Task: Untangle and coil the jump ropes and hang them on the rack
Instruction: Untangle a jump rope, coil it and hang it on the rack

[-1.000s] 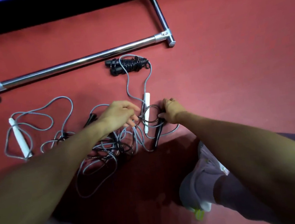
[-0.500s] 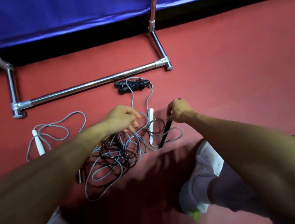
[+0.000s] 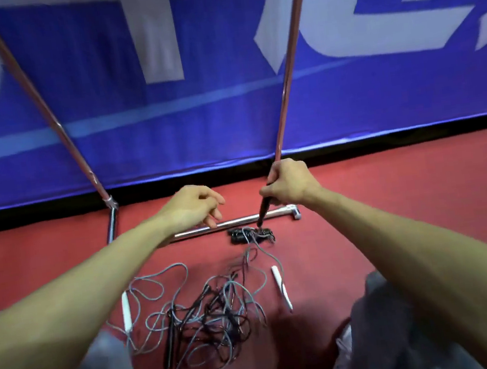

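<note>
while the right hand [image 3: 290, 184] gripped a black handle [image 3: 263, 212], the left hand [image 3: 191, 207] hung loosely curled, empty; untangling seemed barely begun, jump ropes [image 3: 209, 314] knotted on the floor [image 3: 393, 212], one needing drawing free

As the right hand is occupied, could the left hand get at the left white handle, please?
Likely yes: the left hand seems empty, and that white handle lies uncovered at the left edge of the tangle.
</note>
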Demonstrator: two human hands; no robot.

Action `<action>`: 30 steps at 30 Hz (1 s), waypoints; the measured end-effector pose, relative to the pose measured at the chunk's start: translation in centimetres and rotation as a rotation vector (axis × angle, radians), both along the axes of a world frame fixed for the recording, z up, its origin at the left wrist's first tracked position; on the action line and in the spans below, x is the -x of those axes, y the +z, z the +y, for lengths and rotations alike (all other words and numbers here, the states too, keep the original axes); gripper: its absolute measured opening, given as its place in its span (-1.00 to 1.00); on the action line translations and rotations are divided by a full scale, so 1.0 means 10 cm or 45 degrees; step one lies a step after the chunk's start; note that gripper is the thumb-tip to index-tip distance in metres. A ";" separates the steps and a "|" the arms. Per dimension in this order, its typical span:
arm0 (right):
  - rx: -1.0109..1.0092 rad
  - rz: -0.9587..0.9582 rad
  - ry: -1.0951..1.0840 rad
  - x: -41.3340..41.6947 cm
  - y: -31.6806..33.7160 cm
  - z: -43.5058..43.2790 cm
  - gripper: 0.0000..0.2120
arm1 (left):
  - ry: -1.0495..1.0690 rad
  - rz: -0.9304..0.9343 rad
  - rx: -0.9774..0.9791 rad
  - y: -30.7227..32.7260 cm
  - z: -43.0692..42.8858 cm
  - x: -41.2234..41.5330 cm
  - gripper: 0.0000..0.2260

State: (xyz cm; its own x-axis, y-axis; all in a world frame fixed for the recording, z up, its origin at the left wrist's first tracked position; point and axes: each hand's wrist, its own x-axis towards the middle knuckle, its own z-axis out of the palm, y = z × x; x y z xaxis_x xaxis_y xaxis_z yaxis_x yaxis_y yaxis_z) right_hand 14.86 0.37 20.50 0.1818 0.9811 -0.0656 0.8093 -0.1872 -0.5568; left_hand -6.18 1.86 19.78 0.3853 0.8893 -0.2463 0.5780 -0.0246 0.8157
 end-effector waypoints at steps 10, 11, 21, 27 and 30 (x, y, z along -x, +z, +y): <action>-0.371 1.120 0.041 0.64 0.82 0.17 -0.77 | 0.416 -0.394 0.150 0.58 0.12 0.34 -0.50; -0.328 1.160 0.093 0.68 0.79 0.14 -0.77 | 0.460 -0.416 0.172 0.59 0.13 0.35 -0.49; 0.114 0.700 0.483 0.86 0.53 0.06 -0.81 | 0.363 -0.273 -0.150 0.72 0.20 0.45 -0.92; 0.110 0.190 0.412 0.82 0.27 0.11 -0.41 | 0.244 -0.434 -0.357 0.85 -0.07 0.49 -0.82; 0.063 0.076 0.490 0.90 0.16 0.15 -0.45 | 0.210 -0.639 -0.352 0.94 -0.19 0.44 -0.78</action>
State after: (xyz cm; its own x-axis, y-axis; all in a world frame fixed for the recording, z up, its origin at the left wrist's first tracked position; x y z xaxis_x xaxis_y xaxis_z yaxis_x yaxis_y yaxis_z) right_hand 5.86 1.88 22.14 -0.2042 0.9723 -0.1137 0.7920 0.0958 -0.6029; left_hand -10.62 -0.02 29.21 0.2459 0.9526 0.1791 0.1380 -0.2173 0.9663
